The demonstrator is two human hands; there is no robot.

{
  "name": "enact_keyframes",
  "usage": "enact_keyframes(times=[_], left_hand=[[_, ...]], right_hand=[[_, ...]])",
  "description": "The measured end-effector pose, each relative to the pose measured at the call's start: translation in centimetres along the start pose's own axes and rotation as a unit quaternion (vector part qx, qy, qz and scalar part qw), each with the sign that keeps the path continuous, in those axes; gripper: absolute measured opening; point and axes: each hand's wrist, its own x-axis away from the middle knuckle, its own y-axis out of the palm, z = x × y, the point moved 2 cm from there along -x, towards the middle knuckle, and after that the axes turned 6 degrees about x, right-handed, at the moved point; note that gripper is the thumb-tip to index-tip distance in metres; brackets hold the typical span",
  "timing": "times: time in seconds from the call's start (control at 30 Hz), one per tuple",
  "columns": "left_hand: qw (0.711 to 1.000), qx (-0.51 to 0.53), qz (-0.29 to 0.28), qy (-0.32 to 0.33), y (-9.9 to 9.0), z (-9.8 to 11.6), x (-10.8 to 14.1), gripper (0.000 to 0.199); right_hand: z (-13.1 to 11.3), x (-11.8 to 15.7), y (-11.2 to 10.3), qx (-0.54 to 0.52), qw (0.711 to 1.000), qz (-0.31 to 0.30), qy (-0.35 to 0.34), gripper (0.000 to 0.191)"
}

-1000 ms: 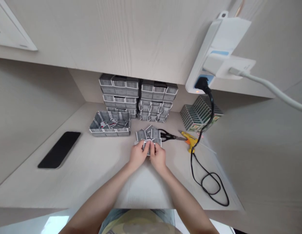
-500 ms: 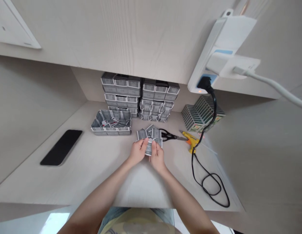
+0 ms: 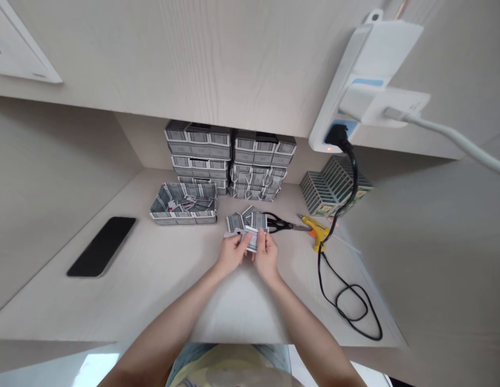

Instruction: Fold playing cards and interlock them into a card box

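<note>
A patterned grey playing card (image 3: 252, 240) is held between my two hands above the desk. My left hand (image 3: 233, 252) pinches its left side, thumb on top. On the right side, my right hand (image 3: 266, 255) grips the same card. Another card (image 3: 231, 234) with a white face shows just beyond my left fingers; whether that hand holds it is unclear. Loose grey-backed cards (image 3: 235, 221) lie in a pile right behind the hands. Black-handled scissors (image 3: 288, 225) rest beside the pile, their handles partly hidden by cards.
An open card-made box (image 3: 184, 219) with cards inside stands left of the pile. Stacked card boxes (image 3: 266, 156) fill the back. A black phone (image 3: 101, 246) lies left. Right are a yellow glue gun (image 3: 319, 232), its looping cord, and striped boxes (image 3: 334, 185). A power strip (image 3: 338, 80) hangs above.
Both hands have shifted slightly right, and the held card is now tilted. A white-faced card has come into view beside my left fingers.
</note>
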Motion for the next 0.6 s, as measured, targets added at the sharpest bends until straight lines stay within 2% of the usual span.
enact_keyframes(times=[0.13, 0.27, 0.47, 0.6], left_hand=[[0.996, -0.078, 0.024, 0.040, 0.0, 0.2, 0.1, 0.048], [0.993, -0.098, 0.032, 0.059, 0.1, 0.6, 0.2, 0.046], [0.999, -0.025, 0.029, 0.017, 0.6, 0.8, 0.6, 0.046], [0.998, 0.059, 0.007, -0.034, 1.0, 0.5, 0.6, 0.048]], right_hand=[[0.2, -0.1, -0.3, 0.091, 0.994, 0.033, -0.057, 0.036], [0.5, 0.2, -0.6, 0.200, 0.966, 0.085, -0.141, 0.035], [1.1, 0.5, -1.3, 0.271, 0.933, 0.093, -0.215, 0.036], [0.6, 0.6, -1.4, 0.243, 0.937, 0.082, -0.238, 0.037]])
